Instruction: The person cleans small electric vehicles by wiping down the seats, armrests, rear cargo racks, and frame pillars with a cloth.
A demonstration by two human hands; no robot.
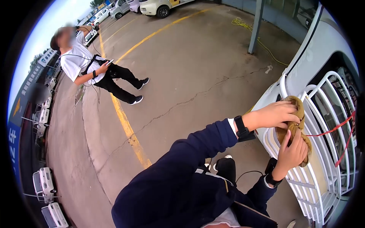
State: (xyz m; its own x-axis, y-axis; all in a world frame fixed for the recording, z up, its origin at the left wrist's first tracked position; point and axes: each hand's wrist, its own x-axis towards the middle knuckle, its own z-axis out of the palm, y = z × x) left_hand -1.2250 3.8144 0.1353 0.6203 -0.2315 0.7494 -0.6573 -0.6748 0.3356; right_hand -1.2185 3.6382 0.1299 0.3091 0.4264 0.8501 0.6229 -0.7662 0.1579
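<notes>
Your navy sleeve (182, 178) leads to both hands, left hand (272, 114) and right hand (291, 152), fingers clenched on the tan cloth (294, 131) against the white grille (323, 114); wiping underway, most bars left.

A person (95, 70) in a white shirt stands upper left on the concrete (190, 68), holding a phone (109, 62). Yellow lines (127, 127) cross the lot. Parked cars (154, 7) sit top centre; a yellow hose (243, 23) lies by a post (255, 26).
</notes>
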